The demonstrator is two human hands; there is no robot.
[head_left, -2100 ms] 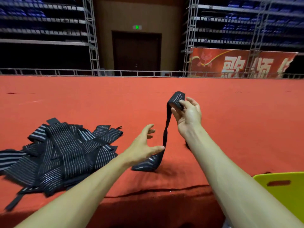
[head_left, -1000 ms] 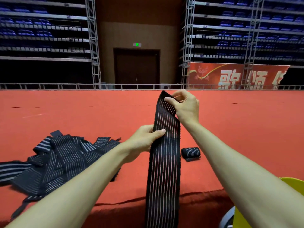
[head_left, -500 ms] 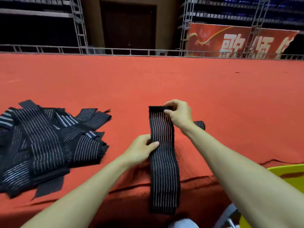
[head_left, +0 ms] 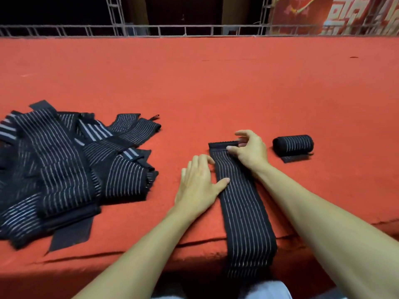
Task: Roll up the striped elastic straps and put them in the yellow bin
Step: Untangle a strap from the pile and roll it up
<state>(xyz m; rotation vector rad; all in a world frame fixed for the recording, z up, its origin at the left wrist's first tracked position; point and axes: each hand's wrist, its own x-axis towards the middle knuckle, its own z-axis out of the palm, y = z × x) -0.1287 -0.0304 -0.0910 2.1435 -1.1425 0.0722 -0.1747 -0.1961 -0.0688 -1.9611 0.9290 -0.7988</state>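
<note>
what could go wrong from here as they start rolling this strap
1. The flat strap hangs over the stage edge; that weight could pull it askew, so the roll may wind crooked.
2. The left hand presses only its left side while the right hand pinches the far end: the first turn may slip.
3. The rolled strap has a loose tail and could unwind.

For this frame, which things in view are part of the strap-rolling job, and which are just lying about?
Job in hand:
flat strap, far end pinched by the right hand, left hand pressing its edge
rolled strap
pile of unrolled straps

Just there:
red carpet
metal railing
red banner
</note>
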